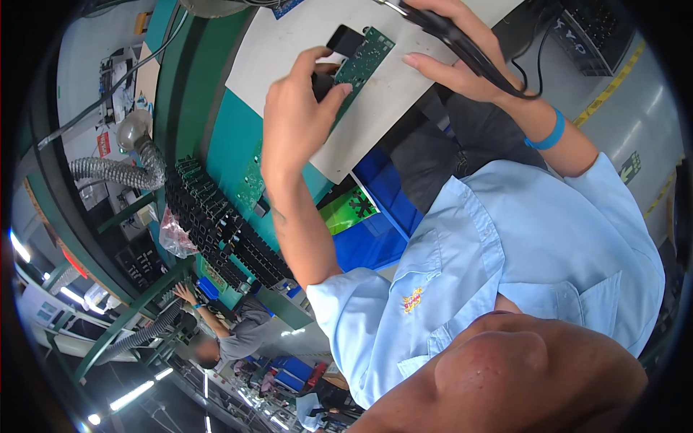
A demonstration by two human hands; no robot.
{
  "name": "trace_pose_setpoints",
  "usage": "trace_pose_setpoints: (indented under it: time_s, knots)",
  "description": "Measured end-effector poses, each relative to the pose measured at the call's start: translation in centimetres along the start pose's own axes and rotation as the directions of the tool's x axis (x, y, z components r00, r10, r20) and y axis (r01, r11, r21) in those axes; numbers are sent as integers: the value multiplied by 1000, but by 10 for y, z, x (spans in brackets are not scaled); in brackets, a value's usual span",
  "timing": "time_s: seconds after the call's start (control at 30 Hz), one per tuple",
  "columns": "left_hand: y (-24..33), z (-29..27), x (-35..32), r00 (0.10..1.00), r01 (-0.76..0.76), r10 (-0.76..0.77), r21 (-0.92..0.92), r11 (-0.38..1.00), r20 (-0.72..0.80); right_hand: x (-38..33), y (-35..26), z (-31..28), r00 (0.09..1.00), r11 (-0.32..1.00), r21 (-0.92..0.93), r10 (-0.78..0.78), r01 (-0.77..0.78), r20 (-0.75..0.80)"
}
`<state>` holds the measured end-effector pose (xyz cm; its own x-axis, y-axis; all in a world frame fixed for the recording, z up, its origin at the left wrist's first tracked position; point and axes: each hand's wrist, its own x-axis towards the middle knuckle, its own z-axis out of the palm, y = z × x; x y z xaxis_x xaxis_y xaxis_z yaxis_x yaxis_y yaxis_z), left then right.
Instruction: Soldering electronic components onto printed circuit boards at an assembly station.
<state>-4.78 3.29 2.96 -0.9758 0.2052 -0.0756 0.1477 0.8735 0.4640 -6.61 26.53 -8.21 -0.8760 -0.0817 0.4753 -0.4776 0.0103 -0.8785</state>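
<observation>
— Two hands at work? Left hand [296,108] arched over the white tabletop [289,43], its grip pinching the green circuit board [364,61] tilted on edge.

— Right hand [451,58] curled, grip pressed around a black corded tool [462,47], just beside the board.

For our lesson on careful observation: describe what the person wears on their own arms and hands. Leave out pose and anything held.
Both hands are bare, with no gloves. The left hand has nothing on its wrist or forearm. The right hand has a blue wristband around the wrist. Short light blue shirt sleeves end near the elbows, and the shirt bears a small yellow and red emblem on the chest.
</observation>
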Motion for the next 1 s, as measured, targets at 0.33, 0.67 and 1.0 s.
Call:
trace_pose_setpoints:
  time_s: [0.33, 0.67, 1.0]
  knots:
    - [-57, -3, 31, 959, 223, -110, -457, 861, 261, -25, -3, -25, 885, 923, -40, -355, 383, 301]
    - [-57, -1, 29, 963, 224, -108, -505, 833, 249, -29, -5, -22, 862, 918, -71, -337, 390, 377]
    - [-59, -1, 30, 962, 214, -92, -500, 839, 257, -32, -4, -23, 869, 923, -77, -324, 377, 375]
